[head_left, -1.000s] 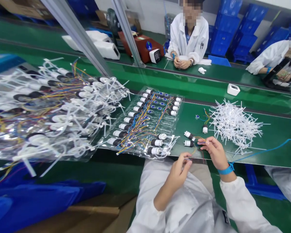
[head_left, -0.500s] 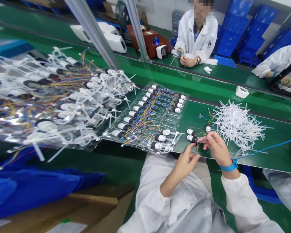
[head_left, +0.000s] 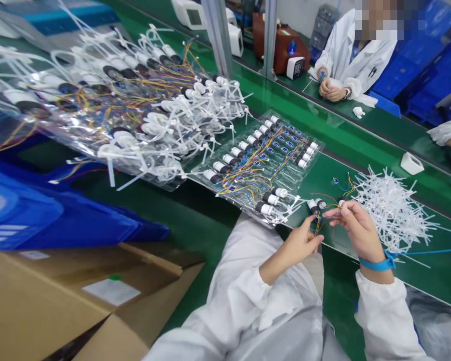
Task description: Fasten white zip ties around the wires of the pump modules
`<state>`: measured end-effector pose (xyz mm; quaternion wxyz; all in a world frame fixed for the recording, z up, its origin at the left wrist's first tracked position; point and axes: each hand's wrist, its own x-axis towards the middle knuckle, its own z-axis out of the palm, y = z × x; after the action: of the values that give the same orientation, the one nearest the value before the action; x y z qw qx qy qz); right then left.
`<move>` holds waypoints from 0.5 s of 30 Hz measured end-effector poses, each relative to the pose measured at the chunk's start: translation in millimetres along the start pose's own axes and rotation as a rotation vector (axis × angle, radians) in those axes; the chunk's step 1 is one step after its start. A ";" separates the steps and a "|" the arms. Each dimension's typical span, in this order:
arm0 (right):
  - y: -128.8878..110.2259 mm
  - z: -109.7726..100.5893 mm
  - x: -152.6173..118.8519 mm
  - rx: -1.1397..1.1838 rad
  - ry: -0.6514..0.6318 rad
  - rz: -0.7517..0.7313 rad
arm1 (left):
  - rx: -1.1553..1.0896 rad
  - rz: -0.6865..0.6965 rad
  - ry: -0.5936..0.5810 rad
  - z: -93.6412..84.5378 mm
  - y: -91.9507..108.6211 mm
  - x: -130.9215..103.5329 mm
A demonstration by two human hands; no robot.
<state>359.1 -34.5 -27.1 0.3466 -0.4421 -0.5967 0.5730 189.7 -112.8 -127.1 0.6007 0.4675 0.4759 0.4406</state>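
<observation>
My left hand (head_left: pixel 303 241) is at the front edge of the green bench, thumb and forefinger apart, beside thin coloured wires (head_left: pixel 317 226). Nothing shows gripped in it. My right hand (head_left: pixel 355 225) is closed in a pinch, with thin red and yellow wires at its fingertips. Just beyond my left fingertips lie small black-and-white cylindrical parts (head_left: pixel 313 206) with leads. Another such part is partly hidden behind my right fingers. A small blue circuit board (head_left: pixel 335 181) on wires lies farther back.
White cable ties (head_left: pixel 396 210) are heaped to the right. A clear plastic tray (head_left: pixel 285 175) holds rows of wired cylinders. More loaded trays (head_left: pixel 135 115) are stacked at left. Cardboard boxes (head_left: pixel 41 301) stand below. A co-worker's hands (head_left: pixel 332 93) rest across the bench. A blue cord (head_left: pixel 428 250) runs from my right wrist.
The view has swung left, so the bench things appear farther right. My left thumb and forefinger have parted. My right hand stays pinched near the wires.
</observation>
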 end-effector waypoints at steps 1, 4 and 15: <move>-1.1 0.3 0.6 -0.005 -0.008 -0.001 | -0.017 -0.003 0.000 -0.2 -1.5 0.9; -3.1 -0.3 1.0 -0.016 -0.017 -0.002 | -0.104 -0.034 -0.014 -0.8 -5.5 4.8; 4.8 -19.0 1.0 -0.026 0.106 -0.031 | -0.327 -0.118 -0.027 1.8 -10.7 11.0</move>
<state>376.9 -26.6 -30.0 0.3808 -0.4671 -0.5915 0.5357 194.1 -104.3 -139.1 0.6998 0.3406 0.4166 0.4698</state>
